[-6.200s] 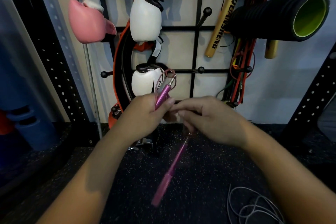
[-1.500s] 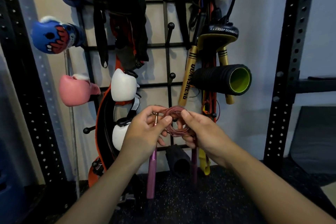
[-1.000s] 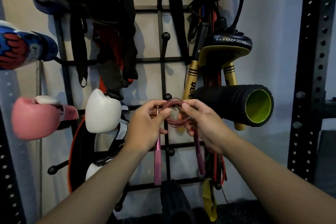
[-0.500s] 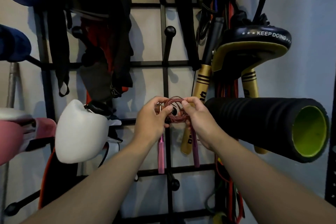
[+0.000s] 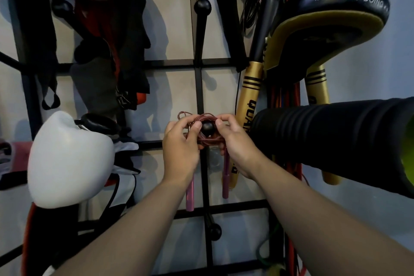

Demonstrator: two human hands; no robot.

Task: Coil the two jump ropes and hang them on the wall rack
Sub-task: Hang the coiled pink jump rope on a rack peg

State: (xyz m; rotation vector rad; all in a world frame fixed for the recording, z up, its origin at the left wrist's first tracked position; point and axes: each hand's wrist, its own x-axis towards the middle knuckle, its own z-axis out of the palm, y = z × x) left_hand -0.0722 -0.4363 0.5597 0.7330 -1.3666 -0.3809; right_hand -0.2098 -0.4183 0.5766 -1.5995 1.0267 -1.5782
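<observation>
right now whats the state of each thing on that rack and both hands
pink jump rope: coiled, loop around the ball-tipped peg, both handles hanging down
left hand: pinching the coil's left side
right hand: pinching the coil's right side
white boxing glove: hung on the rack, left of the hands
black foam roller: lying level on a peg, right of the hands
upper peg: bare

Two hands: left (image 5: pixel 180 152), right (image 5: pixel 235 143). One coiled rope (image 5: pixel 209 140) with two pink handles (image 5: pixel 190 195). Three ball-tipped pegs (image 5: pixel 202 6) counted on one rack (image 5: pixel 170 63). One white glove (image 5: pixel 67 161). One foam roller (image 5: pixel 331 141). Two gold bats (image 5: pixel 247 96). One black pad (image 5: pixel 342 6).
</observation>
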